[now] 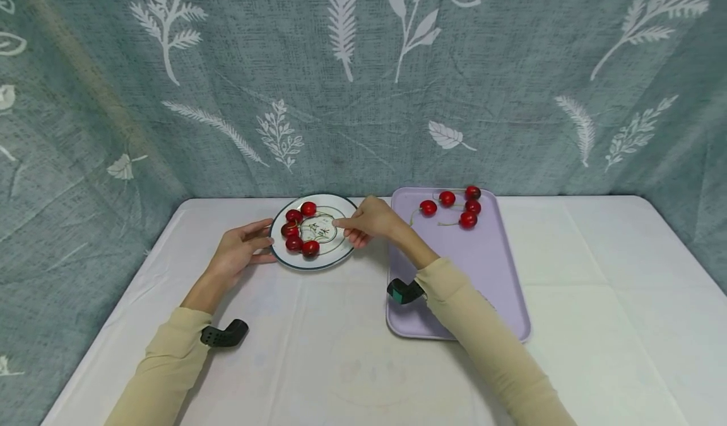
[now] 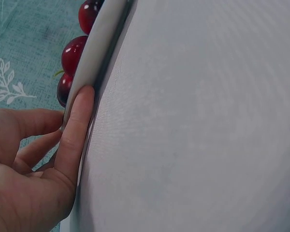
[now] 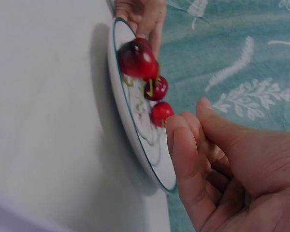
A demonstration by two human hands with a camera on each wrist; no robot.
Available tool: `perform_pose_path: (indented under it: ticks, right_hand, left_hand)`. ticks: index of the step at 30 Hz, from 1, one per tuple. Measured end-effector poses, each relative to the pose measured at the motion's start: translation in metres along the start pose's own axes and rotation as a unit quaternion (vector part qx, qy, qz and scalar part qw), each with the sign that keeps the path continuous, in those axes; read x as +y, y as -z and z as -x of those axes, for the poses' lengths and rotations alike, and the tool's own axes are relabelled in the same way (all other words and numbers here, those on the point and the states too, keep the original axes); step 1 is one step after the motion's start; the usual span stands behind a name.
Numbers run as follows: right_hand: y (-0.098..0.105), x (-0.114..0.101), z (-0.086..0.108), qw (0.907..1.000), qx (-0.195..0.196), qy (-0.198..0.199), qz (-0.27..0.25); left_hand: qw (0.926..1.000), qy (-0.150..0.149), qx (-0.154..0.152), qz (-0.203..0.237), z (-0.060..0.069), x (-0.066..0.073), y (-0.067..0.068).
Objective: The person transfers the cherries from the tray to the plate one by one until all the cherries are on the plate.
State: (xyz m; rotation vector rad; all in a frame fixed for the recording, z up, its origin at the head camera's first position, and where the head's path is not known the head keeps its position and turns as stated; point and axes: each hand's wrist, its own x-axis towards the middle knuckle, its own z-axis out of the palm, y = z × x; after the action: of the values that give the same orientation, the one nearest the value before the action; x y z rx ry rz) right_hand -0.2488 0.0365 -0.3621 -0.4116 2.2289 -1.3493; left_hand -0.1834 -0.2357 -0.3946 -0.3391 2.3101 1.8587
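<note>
Min. 5 cherries [image 1: 293, 243] lie on the plate [image 1: 335, 252], from its 6 to 12 o'clock via 9. L hand [image 1: 238, 249] pinches the rim at approx. 9. R hand [image 1: 369, 218] is above 3, thumb and index apart. Lilac tray [image 1: 483, 255] at 4 o'clock, w/ 5 other cherries [image 1: 428, 208] near its 12.

The right hand [image 1: 369, 219] curls loosely (thumb [image 3: 222, 126] apart), the left hand [image 1: 241, 249] extending its fingers [image 2: 75, 130].
</note>
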Motion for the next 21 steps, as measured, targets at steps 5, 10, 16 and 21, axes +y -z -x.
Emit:
perform_pose_path:
  ticks: [5, 10, 16, 21]
  right_hand:
    - [0.016, 0.002, 0.006, 0.9999, 0.013, -0.001, -0.009]
    - [0.042, 0.006, 0.014, 0.9991, 0.035, -0.004, -0.025]
    - [0.083, 0.019, 0.028, 0.9973, 0.064, 0.028, 0.022]
    - [0.115, 0.031, 0.039, 0.9943, 0.076, 0.021, 0.072]
  left_hand:
    - [1.0, 0.002, 0.001, -0.005, 0.0, 0.0, 0.0]
    - [1.0, -0.002, 0.002, -0.005, 0.0, -0.001, 0.0]
    - [0.9999, -0.002, 0.005, -0.008, 0.0, -0.001, 0.0]
    - [0.9999, 0.002, 0.006, -0.009, -0.001, -0.001, -0.001]
